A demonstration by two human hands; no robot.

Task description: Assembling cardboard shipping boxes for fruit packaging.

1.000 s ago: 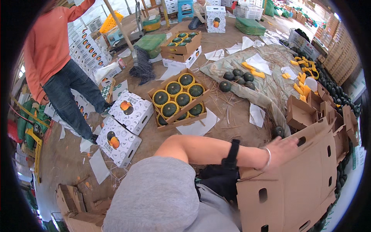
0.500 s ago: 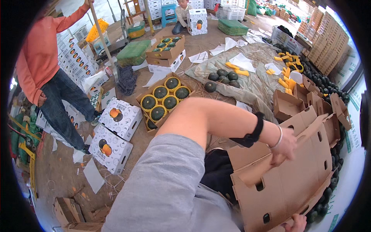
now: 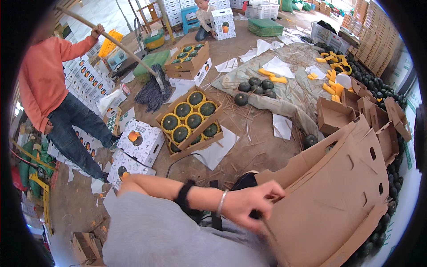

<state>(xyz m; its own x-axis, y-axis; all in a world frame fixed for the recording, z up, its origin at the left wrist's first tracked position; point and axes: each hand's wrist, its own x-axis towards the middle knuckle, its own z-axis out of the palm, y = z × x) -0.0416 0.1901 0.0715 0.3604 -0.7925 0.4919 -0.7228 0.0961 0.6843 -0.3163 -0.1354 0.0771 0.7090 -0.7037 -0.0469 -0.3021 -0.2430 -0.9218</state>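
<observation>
My left hand (image 3: pixel 249 204), with a silver bracelet at the wrist, is closed on the near left edge of a partly folded brown cardboard box (image 3: pixel 329 196). Its fingertips curl over the board, slightly blurred by motion. The box lies tilted at my right, with hand holes along its far edge and a raised side wall at the back. My right hand is not in view. Left of the box sits an open carton (image 3: pixel 155 119) of dark green pumpkins (image 3: pixel 194 120) in yellow foam nets, stacked on another filled carton.
White printed boxes (image 3: pixel 140 139) stand at the left, near a person in an orange top (image 3: pixel 53 71) holding a mop (image 3: pixel 151 91). Loose pumpkins (image 3: pixel 255 86) lie on a grey cloth. Small open cartons (image 3: pixel 333 113) and heaped dark pumpkins line the right. Another person crouches far back.
My left hand has moved left and nearer, from the middle of the cardboard to its near edge. The box has tilted and shifted. My right hand has left view. The mop has swung right.
</observation>
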